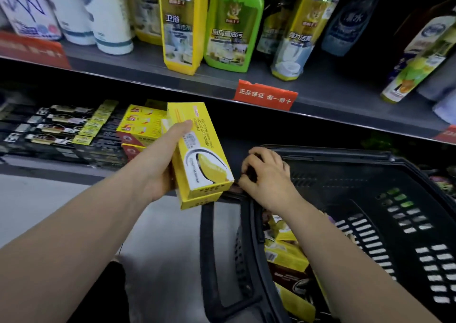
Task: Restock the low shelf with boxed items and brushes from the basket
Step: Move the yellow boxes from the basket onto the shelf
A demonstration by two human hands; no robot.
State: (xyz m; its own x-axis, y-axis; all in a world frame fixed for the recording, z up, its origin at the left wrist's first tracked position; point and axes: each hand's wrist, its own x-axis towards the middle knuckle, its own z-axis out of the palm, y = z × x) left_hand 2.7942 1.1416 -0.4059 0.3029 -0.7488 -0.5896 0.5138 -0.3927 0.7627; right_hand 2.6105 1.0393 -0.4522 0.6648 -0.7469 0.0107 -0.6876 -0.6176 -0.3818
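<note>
Now | left hand (pixel 161 167) wraps the yellow box (pixel 199 155) across its long sides, raised before the low shelf (pixel 49 166) near the shelved boxes (pixel 140 123) | right hand (pixel 266 174) has fingers curled at the basket (pixel 345 155) rim, grip unclear | box likely light, stiff card, crushable corners; hold the narrow faces

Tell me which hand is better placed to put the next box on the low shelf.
Left. The left hand holds a yellow box just before the low shelf; the right hand is curled on the basket rim.
</note>
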